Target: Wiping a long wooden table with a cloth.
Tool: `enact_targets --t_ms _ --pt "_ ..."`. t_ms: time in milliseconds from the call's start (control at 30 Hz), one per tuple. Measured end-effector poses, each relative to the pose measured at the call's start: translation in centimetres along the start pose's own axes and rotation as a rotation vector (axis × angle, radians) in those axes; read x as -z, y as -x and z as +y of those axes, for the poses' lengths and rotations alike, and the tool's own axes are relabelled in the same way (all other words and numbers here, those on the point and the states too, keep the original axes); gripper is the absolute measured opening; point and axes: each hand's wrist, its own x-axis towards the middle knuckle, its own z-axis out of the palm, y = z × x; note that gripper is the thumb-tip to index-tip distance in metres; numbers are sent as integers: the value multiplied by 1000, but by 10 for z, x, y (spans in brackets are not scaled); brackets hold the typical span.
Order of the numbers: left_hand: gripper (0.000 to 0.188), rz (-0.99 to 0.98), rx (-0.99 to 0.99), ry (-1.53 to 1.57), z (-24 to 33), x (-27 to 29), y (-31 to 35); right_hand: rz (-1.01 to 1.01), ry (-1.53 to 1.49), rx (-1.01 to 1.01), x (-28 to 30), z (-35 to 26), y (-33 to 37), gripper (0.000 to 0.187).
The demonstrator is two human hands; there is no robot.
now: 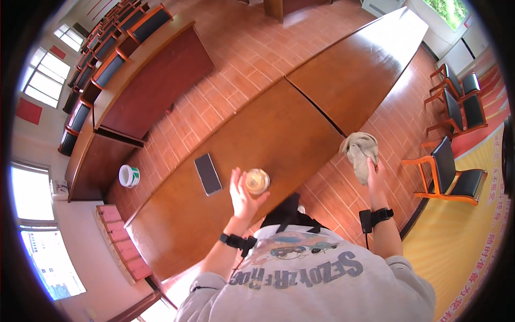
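Note:
My left hand (244,198) is curled round a small round clear container (258,182), fingers on its left side and thumb below. The container has a yellowish tint, and I cannot make out what is inside. It is over the brown wooden table (188,225); whether it touches the top I cannot tell. A dark phone-like slab (208,174) lies on the table to the left of that hand. My right hand (376,174) grips a crumpled beige cloth (360,153), which hangs just off the table's right edge.
Wooden chairs with black seats (450,174) stand along the right wall. A white bucket (129,176) sits on the tiled floor left of the table. Further left is another long desk (155,80) with rows of chairs behind. Pink boxes (126,249) line the left wall.

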Motion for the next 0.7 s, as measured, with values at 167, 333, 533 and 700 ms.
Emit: enact_targets --t_ms 167,333,533,700 --pt "83 -45 17 121 -35 -22 8 54 -38 -8 -42 -18 -47 28" --pt "78 119 213 36 -56 -3 -12 -93 202 57 -83 -33 -100 30" --pt "73 181 329 -94 -98 30 -24 -166 188 119 -141 -26 -114 29" --pt "74 223 312 -255 -121 52 -20 -138 169 180 -171 -23 -145 31"
